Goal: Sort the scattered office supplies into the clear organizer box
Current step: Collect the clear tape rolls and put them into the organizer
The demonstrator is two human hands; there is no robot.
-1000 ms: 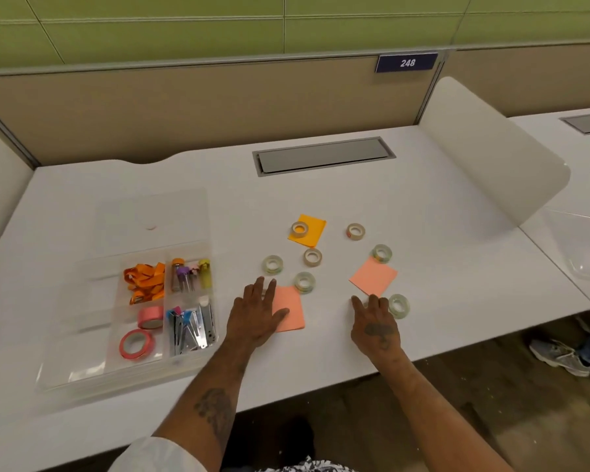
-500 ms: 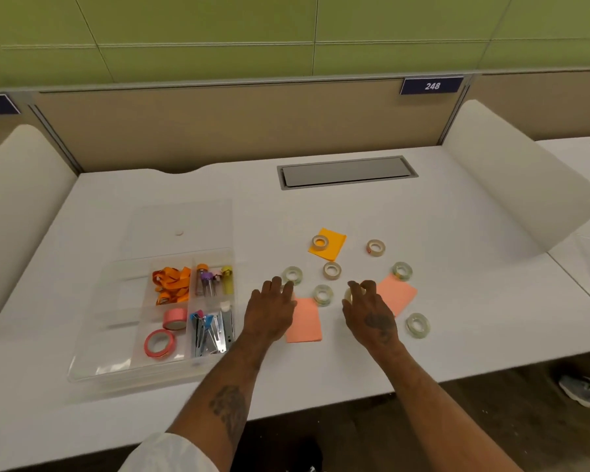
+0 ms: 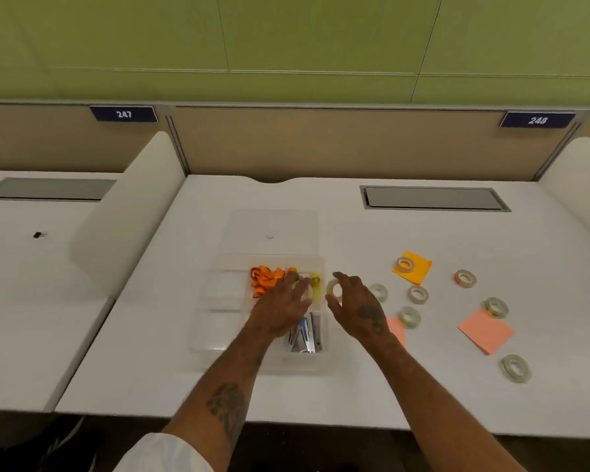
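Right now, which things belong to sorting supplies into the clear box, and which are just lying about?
Job: clear organizer box, loose tape rolls, sticky notes, held roll in the right hand.
Lying about: small black items on the neighbouring desk, number plates, grey desk hatch.

Right hand pinches a tape roll at the right rim of the organizer box.
- Just left of grip: left hand over the middle compartments, blocking them.
- Farther left: bare compartments.
- Right of grip: loose tape rolls dot the desk.
- Beyond grip: open desk.
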